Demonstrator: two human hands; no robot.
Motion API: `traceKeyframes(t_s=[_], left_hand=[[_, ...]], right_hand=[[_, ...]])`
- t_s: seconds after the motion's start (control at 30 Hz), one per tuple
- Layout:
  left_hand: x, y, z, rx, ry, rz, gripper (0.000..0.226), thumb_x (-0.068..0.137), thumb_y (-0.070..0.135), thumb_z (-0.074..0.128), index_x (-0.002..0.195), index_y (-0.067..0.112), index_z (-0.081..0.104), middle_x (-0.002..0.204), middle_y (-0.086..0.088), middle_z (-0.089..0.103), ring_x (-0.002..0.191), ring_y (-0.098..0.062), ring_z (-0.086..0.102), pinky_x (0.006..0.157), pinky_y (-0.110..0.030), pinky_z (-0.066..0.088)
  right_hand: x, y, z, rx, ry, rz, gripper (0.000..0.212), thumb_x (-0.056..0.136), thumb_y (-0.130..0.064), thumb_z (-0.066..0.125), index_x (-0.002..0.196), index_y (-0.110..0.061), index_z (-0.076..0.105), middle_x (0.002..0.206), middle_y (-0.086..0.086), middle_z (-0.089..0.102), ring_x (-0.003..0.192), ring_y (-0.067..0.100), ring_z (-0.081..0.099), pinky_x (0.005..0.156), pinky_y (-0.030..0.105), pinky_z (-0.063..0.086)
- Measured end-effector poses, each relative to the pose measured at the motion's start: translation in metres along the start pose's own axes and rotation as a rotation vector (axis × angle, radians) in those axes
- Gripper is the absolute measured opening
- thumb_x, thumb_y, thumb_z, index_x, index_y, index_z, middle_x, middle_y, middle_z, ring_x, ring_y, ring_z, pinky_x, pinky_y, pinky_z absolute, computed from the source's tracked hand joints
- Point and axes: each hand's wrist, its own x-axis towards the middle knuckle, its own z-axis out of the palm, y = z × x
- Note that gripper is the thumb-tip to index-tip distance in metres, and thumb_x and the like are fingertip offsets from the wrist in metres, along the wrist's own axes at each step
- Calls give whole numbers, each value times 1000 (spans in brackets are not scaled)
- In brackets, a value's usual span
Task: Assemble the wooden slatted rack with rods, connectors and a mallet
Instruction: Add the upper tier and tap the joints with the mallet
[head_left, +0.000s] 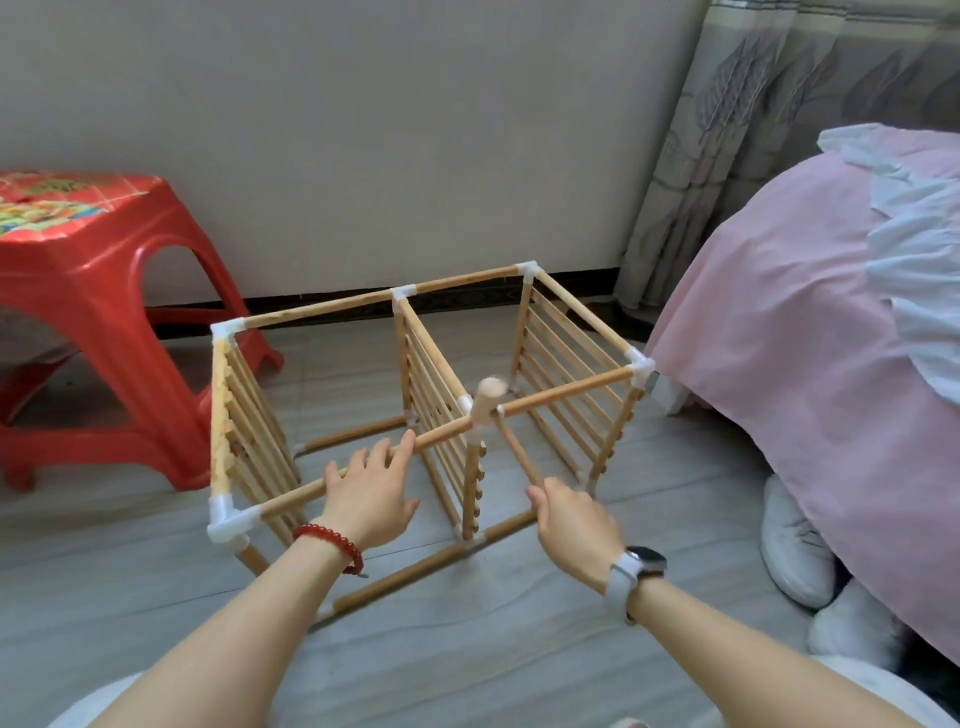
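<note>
The wooden slatted rack (322, 306) stands on the floor, its rods joined by white plastic connectors (228, 517). Three slatted panels stand upright inside the frame. My left hand (366, 491) rests on the near top rod (441, 439) with its fingers laid over it. My right hand (569, 522) grips the thin handle of a small wooden mallet (488, 400). The mallet's head sits at the middle connector of the near top rod, blurred.
A red plastic stool (98, 291) stands at the left beside the rack. A bed with a pink cover (810, 312) fills the right, with white shoes (795, 545) under its edge. A curtain (753, 119) hangs at the back right. The floor is grey tile.
</note>
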Motion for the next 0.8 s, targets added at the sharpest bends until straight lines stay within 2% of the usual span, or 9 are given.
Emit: traceKeyframes(t_s=[0.07, 0.13, 0.3, 0.4, 0.47, 0.53, 0.6, 0.7, 0.8], left_hand=[[-3, 1, 2, 5, -22, 19, 77, 96, 45, 42, 151, 26, -8, 159, -4, 8, 143, -26, 16, 113, -54, 17], [0, 2, -1, -7, -26, 24, 75, 97, 45, 41, 151, 27, -8, 159, -4, 7, 144, -26, 15, 113, -54, 16], [-5, 6, 5, -47, -35, 16, 72, 97, 41, 41, 152, 26, -4, 157, -3, 13, 141, -25, 20, 112, -53, 20], [3, 2, 1, -45, 23, 23, 69, 98, 40, 40, 152, 26, 0, 155, -3, 19, 140, -24, 24, 111, -51, 22], [4, 2, 1, -71, 39, 18, 67, 98, 40, 40, 152, 27, 3, 154, -2, 22, 138, -24, 28, 110, -51, 24], [1, 1, 5, -83, 18, 12, 66, 98, 40, 40, 152, 27, 4, 153, -2, 24, 136, -24, 30, 110, -50, 26], [0, 2, 6, -89, 21, 19, 64, 98, 40, 39, 152, 28, 5, 151, -1, 28, 135, -24, 32, 109, -48, 27], [9, 4, -4, -150, 84, 31, 58, 99, 37, 38, 150, 26, 14, 147, 0, 34, 131, -22, 36, 108, -46, 28], [8, 7, -2, -308, 144, 32, 51, 100, 30, 39, 148, 19, 24, 145, -1, 37, 129, -21, 39, 108, -43, 29]], right_hand=[[3, 5, -2, 23, 73, 9, 31, 101, -36, 25, 92, -15, 46, 68, -4, 50, 63, 18, 55, 56, 30, 36], [4, -1, -9, 279, 354, -98, 34, 98, -39, 25, 85, -14, 44, 56, -7, 42, 46, 11, 42, 46, 26, 32], [2, 4, -5, -96, -39, 69, 33, 102, -36, 25, 99, -13, 48, 86, 4, 62, 81, 25, 61, 63, 31, 39], [8, -6, -15, 252, 430, -156, 32, 97, -40, 25, 85, -16, 44, 55, -7, 45, 45, 8, 44, 43, 17, 30], [7, -6, -11, 193, 298, -113, 29, 97, -40, 24, 85, -17, 38, 56, -8, 40, 48, 11, 44, 43, 19, 28], [4, 5, 7, -146, -122, 6, 27, 102, -37, 26, 88, -19, 40, 70, -4, 49, 70, 21, 57, 54, 28, 34], [13, 8, 1, -55, -107, -3, 29, 102, -35, 28, 85, -19, 46, 72, -4, 52, 72, 20, 57, 58, 30, 36], [25, -2, -20, 382, 257, -108, 31, 100, -34, 30, 75, -22, 45, 55, -5, 44, 48, 12, 42, 46, 25, 32], [20, 4, -4, 227, -19, 42, 35, 101, -34, 27, 72, -20, 41, 61, -3, 46, 59, 18, 48, 57, 31, 37]])
